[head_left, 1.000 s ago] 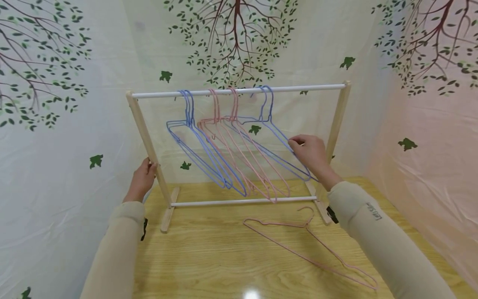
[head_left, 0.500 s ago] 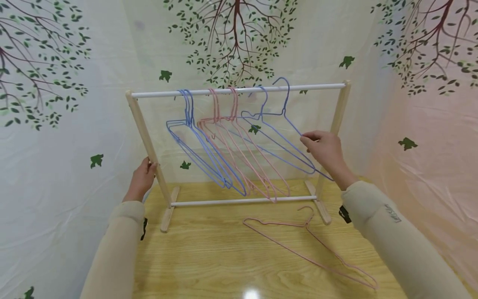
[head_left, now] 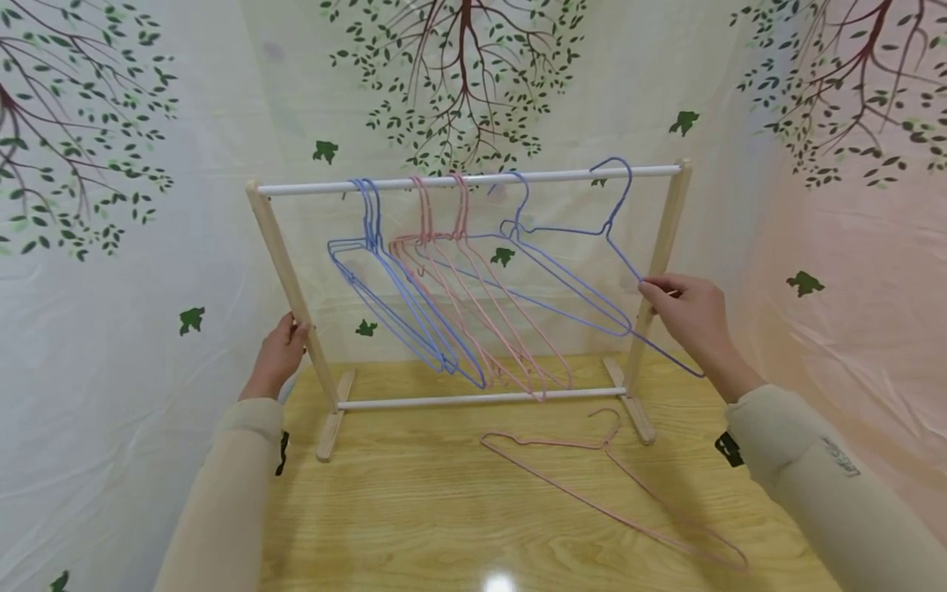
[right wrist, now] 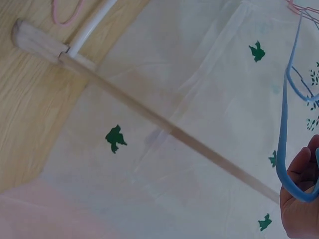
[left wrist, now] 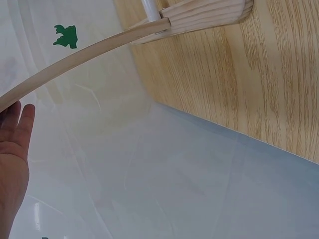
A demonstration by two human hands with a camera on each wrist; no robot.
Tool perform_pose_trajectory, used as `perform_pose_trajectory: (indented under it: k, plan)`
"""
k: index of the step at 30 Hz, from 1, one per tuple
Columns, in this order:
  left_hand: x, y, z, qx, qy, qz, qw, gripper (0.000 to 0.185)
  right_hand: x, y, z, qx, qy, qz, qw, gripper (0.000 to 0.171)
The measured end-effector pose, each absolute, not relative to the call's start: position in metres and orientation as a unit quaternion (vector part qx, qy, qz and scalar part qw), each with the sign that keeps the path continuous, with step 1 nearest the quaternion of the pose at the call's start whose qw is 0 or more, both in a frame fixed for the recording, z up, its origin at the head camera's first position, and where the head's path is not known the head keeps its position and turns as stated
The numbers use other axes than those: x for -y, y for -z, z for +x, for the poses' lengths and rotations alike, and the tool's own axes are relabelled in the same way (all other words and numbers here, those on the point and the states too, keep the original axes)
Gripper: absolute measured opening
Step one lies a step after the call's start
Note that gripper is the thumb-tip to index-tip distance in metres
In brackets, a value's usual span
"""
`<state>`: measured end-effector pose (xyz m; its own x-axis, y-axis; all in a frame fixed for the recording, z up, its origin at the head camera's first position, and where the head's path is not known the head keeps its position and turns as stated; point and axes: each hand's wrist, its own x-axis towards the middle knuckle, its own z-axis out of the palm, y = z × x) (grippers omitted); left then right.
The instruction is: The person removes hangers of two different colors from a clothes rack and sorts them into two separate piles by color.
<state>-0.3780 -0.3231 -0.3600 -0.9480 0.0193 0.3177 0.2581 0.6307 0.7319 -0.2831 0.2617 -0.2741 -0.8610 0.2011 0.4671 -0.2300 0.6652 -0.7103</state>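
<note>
My right hand (head_left: 688,308) pinches the right shoulder of a blue wire clothes hanger (head_left: 608,225). This hanger tilts to the right, its hook rising above the top rail of the rack; whether the hook touches the rail I cannot tell. In the right wrist view its rounded end (right wrist: 282,134) crosses in front of the fingers. At the far left, my left hand (head_left: 279,355) grips the wooden left post (head_left: 277,255) of the clothes rack. The left wrist view shows those fingers (left wrist: 24,127) against the post, partly hidden by it.
Several blue hangers (head_left: 379,214) hang toward the left, with pink hangers (head_left: 464,210) beside them and another blue one (head_left: 526,197) further right. A pink hanger (head_left: 543,444) lies on the wooden table (head_left: 399,510) before the rack. Printed curtains stand behind.
My right hand has moved right with the blue hanger, whose hook has risen and shifted right along the rail. The left hand keeps its place on the post.
</note>
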Motion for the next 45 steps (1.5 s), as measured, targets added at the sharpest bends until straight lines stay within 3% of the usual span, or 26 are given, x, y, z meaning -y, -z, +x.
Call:
perform_pose_trajectory:
  k: [5,17,32,39,45]
  plan:
    - [0.326,0.359,-0.377,0.886,0.439,-0.076,0.13,0.051,-0.277,0.28,-0.278,0.873,-0.406,0.001,0.271,0.047]
    - [0.327,0.356,-0.374,0.887,0.443,-0.068,0.111,0.052,-0.307,0.303,-0.249,0.879,-0.388,0.0,0.275,0.043]
    - [0.321,0.358,-0.374,0.888,0.433,-0.066,0.137,0.047,-0.336,0.368,-0.202,0.886,-0.369,0.016,0.279,0.032]
    - [0.32,0.357,-0.373,0.887,0.435,-0.064,0.137,0.046,-0.339,0.397,-0.185,0.885,-0.348,0.052,0.306,0.017]
    - [0.32,0.357,-0.374,0.888,0.436,-0.063,0.134,0.047,-0.337,0.417,-0.168,0.89,-0.345,0.067,0.291,0.011]
